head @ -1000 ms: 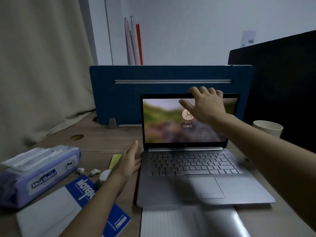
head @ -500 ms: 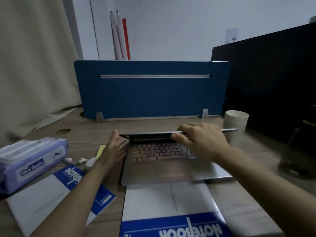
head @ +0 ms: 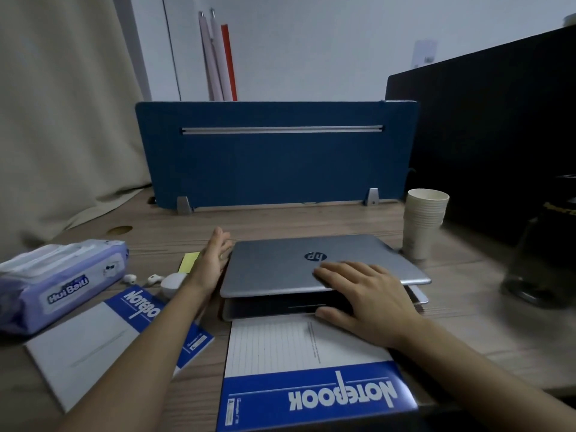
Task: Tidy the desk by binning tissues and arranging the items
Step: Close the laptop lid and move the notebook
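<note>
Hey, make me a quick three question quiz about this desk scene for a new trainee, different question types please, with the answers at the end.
1. True or false: the laptop lid is almost shut.
2. Which hand lies flat on the lid? A) left hand B) right hand
3. Fill in: the stack of paper cups stands to the laptop's ____.

Key: 1 true; 2 B; 3 right.
</note>
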`<action>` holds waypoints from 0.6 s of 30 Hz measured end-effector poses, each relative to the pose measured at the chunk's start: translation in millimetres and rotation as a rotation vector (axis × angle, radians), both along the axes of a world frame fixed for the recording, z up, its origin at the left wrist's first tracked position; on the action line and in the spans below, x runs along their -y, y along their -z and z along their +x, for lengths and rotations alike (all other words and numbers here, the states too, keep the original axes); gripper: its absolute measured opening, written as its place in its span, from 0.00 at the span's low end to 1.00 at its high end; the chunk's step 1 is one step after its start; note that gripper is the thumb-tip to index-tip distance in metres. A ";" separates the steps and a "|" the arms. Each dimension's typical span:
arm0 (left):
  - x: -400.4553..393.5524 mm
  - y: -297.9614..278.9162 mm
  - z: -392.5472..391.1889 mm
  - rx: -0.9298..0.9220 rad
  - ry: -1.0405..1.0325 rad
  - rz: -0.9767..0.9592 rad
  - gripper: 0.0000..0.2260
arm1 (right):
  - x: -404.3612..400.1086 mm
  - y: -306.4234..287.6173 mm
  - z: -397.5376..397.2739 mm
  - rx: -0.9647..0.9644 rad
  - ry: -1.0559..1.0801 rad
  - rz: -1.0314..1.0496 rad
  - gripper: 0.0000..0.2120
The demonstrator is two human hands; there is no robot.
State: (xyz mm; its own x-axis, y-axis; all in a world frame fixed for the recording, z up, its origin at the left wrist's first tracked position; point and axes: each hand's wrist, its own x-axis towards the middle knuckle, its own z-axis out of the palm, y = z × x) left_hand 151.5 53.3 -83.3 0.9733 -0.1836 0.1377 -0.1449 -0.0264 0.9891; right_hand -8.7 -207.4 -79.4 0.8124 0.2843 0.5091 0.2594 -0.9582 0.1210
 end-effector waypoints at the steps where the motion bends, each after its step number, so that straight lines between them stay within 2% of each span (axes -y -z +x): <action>1: 0.0 0.8 0.2 -0.007 0.002 -0.006 0.30 | 0.8 3.2 0.4 -0.024 -0.001 0.013 0.30; 6: -1.0 2.0 -0.6 -0.024 0.015 -0.021 0.30 | 7.9 11.4 10.7 -0.159 -0.007 0.078 0.34; 12: 0.2 1.7 -2.7 -0.010 0.021 0.006 0.31 | 10.5 14.4 18.3 -0.150 -0.011 0.082 0.35; 18: 0.1 2.8 -4.5 0.008 0.035 0.018 0.31 | 13.7 11.5 38.4 -0.086 -0.081 0.231 0.32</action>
